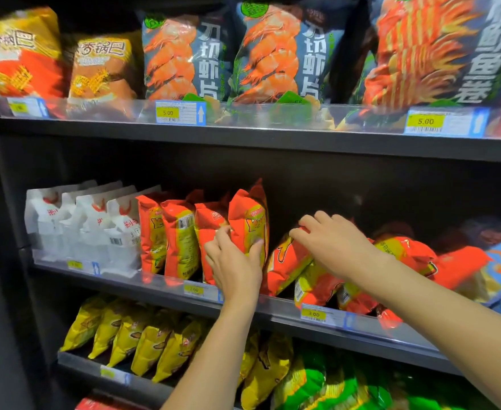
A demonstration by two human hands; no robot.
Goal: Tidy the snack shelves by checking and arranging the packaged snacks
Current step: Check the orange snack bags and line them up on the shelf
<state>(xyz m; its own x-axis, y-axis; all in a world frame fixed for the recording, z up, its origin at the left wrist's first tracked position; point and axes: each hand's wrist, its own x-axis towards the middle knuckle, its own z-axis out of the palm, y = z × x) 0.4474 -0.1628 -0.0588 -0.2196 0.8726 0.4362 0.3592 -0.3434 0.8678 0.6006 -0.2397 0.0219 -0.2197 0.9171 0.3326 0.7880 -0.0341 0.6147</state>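
While my L hand (234,263) grips the upright orange pack (247,223), I'd have my R hand (332,244), fingers curled over the leaning pack (287,263) just R of it, tip that upright gently.

- A red-and-yellow glossy plastic snack packet (249,223) is stood upright at frame centre.
- Similar red plastic packets (284,261) are seen leaning and toppled just right of it.

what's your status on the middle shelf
Left hand grips upright orange packet. Right hand grips leaning packet. Other toppled packets crowd beside it.
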